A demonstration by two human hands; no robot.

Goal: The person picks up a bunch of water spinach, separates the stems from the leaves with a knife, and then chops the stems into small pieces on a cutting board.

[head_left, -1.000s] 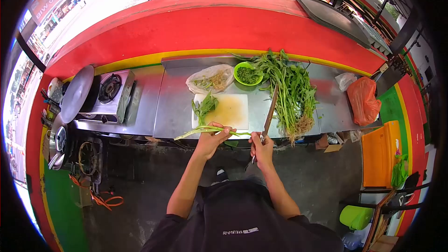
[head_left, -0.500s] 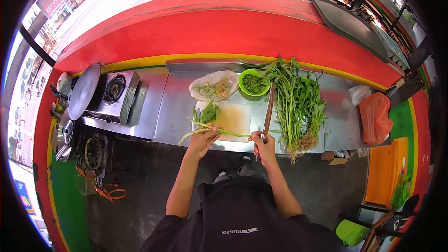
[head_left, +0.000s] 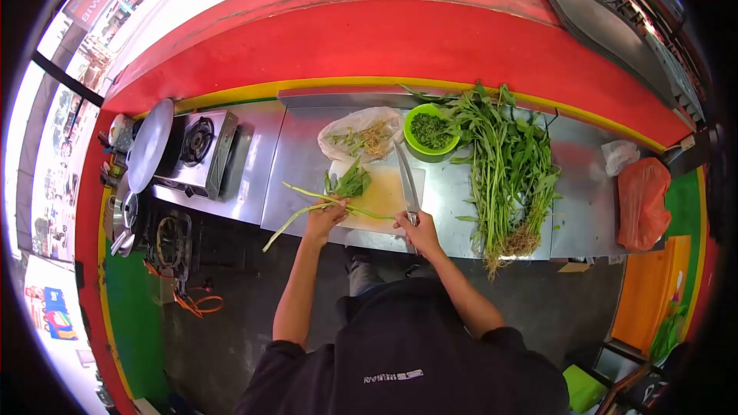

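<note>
My left hand [head_left: 328,215] is closed around pale green stems [head_left: 290,220] near the front edge of the cutting board [head_left: 380,190]. Leaves [head_left: 350,182] lie on the board just beyond it. In my right hand [head_left: 417,232] is a long knife [head_left: 406,175], its blade pointing away from me over the board's right side. The fingertips of that hand also touch the end of a stem. Behind the board are a plastic bag of roots and trimmings [head_left: 361,135] and a green bowl of chopped greens [head_left: 430,132].
A large bundle of leafy greens with roots [head_left: 507,177] lies on the steel counter [head_left: 296,146] at the right. Farther right sits a red plastic bag [head_left: 644,204]. A gas stove [head_left: 198,150] and a big round lid [head_left: 151,146] stand at the left.
My right hand and the knife have moved left, bringing the blade over the board. The stems in my left hand have shifted and spread apart. The whole view has tilted slightly.
</note>
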